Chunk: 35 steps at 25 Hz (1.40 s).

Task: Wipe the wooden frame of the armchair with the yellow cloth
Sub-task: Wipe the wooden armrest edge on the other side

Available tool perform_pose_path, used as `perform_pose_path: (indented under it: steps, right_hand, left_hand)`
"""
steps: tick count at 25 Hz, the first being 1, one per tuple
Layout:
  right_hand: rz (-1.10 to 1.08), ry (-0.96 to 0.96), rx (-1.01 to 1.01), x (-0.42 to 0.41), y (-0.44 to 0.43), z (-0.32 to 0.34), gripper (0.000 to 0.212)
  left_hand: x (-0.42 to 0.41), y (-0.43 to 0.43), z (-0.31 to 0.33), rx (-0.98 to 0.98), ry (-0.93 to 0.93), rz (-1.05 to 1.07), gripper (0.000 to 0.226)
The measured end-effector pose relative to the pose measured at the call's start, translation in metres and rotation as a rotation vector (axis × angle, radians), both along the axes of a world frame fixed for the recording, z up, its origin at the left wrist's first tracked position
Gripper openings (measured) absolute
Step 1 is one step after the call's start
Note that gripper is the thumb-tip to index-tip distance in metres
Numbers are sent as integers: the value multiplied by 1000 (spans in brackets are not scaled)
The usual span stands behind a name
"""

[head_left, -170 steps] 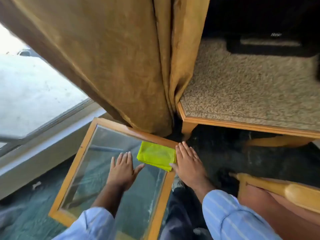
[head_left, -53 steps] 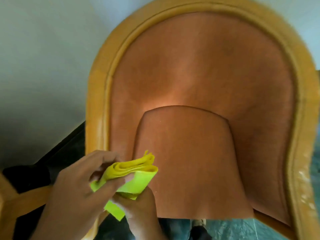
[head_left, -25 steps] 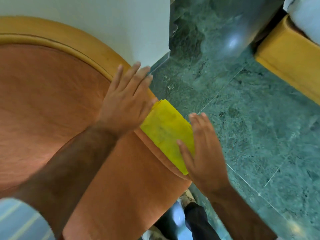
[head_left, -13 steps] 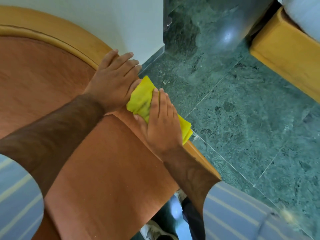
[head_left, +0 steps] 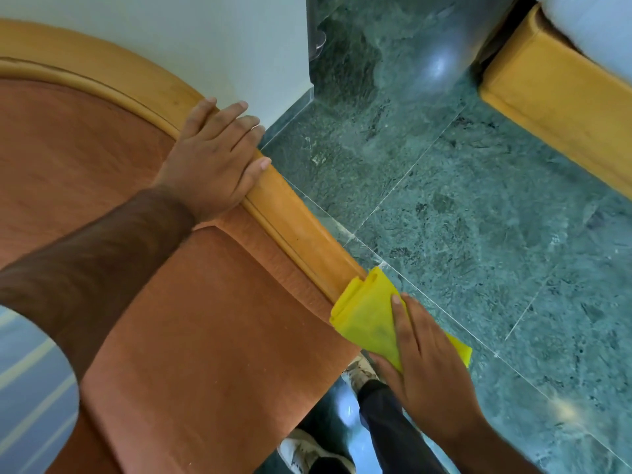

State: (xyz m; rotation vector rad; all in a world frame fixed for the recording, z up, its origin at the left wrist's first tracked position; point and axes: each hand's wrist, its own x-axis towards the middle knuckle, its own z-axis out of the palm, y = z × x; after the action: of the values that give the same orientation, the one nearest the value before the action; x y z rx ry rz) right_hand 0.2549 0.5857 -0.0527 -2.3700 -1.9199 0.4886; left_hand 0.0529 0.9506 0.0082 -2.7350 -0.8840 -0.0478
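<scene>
The yellow cloth (head_left: 372,319), folded into a flat pad, is pressed onto the wooden frame (head_left: 297,230) of the armchair at the lower end of the visible rail, where the rail meets the front edge of the orange seat cushion (head_left: 205,336). It is held down by the right hand (head_left: 427,364), whose fingers are laid flat and extended over the cloth rather than curled around it; a corner of the cloth is seen poking out past the far side of the hand, above the floor (head_left: 478,217). The underside of the grip is hidden, so a pinch beneath the cloth cannot be told.

The left hand (head_left: 215,159) is placed higher up the same rail, near the curve of the backrest (head_left: 75,148), with the palm on the wood and the fingers draped over its outer edge, nothing being held in it. The two hands are kept well apart along the rail, with bare wood between them.

A white wall (head_left: 205,39) is seen behind the chair's curved top. Green marble tiles are seen beside the chair, and a second piece of wooden furniture (head_left: 554,107) is placed at the upper right. White shoes (head_left: 307,453) and dark trousers are visible below the cushion's front edge.
</scene>
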Motion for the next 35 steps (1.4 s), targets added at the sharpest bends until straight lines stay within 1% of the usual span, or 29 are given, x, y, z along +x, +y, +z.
perform_pose_path:
  steps: [2, 4, 6, 9, 11, 13, 17, 20, 21, 22, 23, 24, 25, 26, 27, 28, 29, 30, 31, 32, 33, 35]
  right_hand:
    - [-24, -38, 2, -10, 18, 1, 78]
    - [-30, -52, -1, -26, 56, 5, 77]
    - [-19, -20, 29, -47, 108, 7, 77]
    - [-41, 82, 133, -77, 194, 15, 80]
    - [-61, 108, 191, -86, 226, 20, 84]
    - [-38, 99, 196, -84, 220, 17, 85]
    - [1, 20, 75, -59, 143, 12, 82]
    - [13, -10, 12, -53, 120, 13, 81]
    - [15, 12, 19, -53, 120, 15, 83]
    - [9, 81, 43, -52, 122, 17, 86]
    - [-15, 202, 73, -48, 123, 19, 89]
    - [-71, 349, 96, -41, 122, 20, 91]
    - [-161, 477, 98, -30, 119, 22, 92]
    - [-266, 554, 55, -16, 117, 25, 93]
    - [-362, 581, -34, -2, 114, 30, 93]
    - [-421, 575, -152, 10, 113, 35, 88]
    - [-438, 562, -246, 18, 110, 37, 74]
    - [-444, 549, -273, 23, 109, 38, 57]
    - [-445, 548, -252, 25, 110, 41, 44]
    - [-453, 556, -211, 26, 111, 45, 40]
    - [-466, 571, -166, 25, 112, 50, 37]
    - [-475, 658, -117, 18, 119, 63, 32]
  left_hand:
    - [0, 0, -1, 4, 1, 6, 61]
    - [0, -1, -2, 10, 1, 7, 62]
    - [0, 0, -2, 11, -4, 7, 63]
    - [-1, 2, -4, 1, -19, -3, 58]
    - [0, 3, -6, -14, -38, -26, 54]
    - [-1, 5, -5, -17, -38, -26, 55]
    - [0, 3, -2, -2, 18, 7, 61]
    - [0, -1, 3, -49, 76, 43, 62]
    - [1, -2, 6, -83, 93, 61, 63]
    - [4, -4, 10, -118, 94, 80, 63]
    - [7, -11, 14, -159, 66, 101, 63]
    - [9, -26, 15, -197, -9, 130, 63]
    - [11, -47, 14, -222, -138, 179, 61]
    - [12, -74, 9, -238, -314, 268, 60]
    - [14, -105, 3, -281, -496, 415, 63]
    - [19, -133, -1, -370, -650, 608, 70]
    - [24, -156, -7, -516, -779, 807, 76]
    - [29, -172, -12, -689, -887, 983, 76]
    - [33, -180, -17, -849, -992, 1136, 65]
    - [38, -184, -22, -995, -1109, 1237, 49]
    - [40, -186, -25, -1126, -1245, 1283, 35]
    - [31, -189, -25, -1281, -1477, 1275, 19]
